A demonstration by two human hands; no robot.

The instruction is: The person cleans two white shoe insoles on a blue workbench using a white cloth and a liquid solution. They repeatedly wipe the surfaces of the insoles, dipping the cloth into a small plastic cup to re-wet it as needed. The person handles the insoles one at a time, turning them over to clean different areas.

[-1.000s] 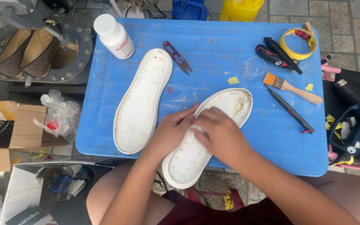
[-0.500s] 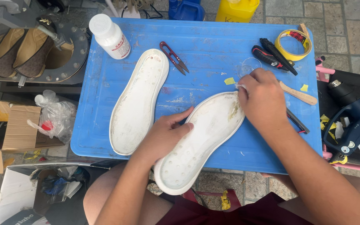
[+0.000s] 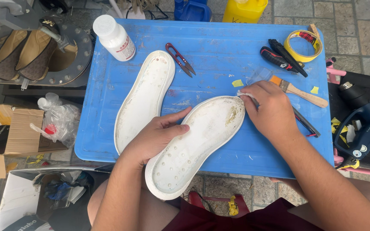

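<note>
The right hand is clenched around a small white wad, pinched between fingers and thumb and pressed to the toe rim of the white shoe sole that lies diagonally across the lower middle of the frame, its heel end hanging over the near edge of the blue table. The left hand grasps nothing; it lies flat with fingers spread on the sole's left edge, thumb reaching onto the inner surface. The sole's shallow inside is bare, dotted with small round dimples and stained yellowish near the toe. Just left of it, a second white sole lies face up, touching the left hand's side, likewise with nothing in it. At the upper left of the table stands a white plastic bottle with its cap on; what it contains cannot be seen. Red-handled snips lie near the top centre. To the right of the right hand lie a wooden-handled brush, black-handled tools and a roll of yellow tape. In the upper left of the frame a round metal fixture holds two brown shoe uppers. Below it, an open cardboard box sits beside a crumpled clear plastic bag.
</note>
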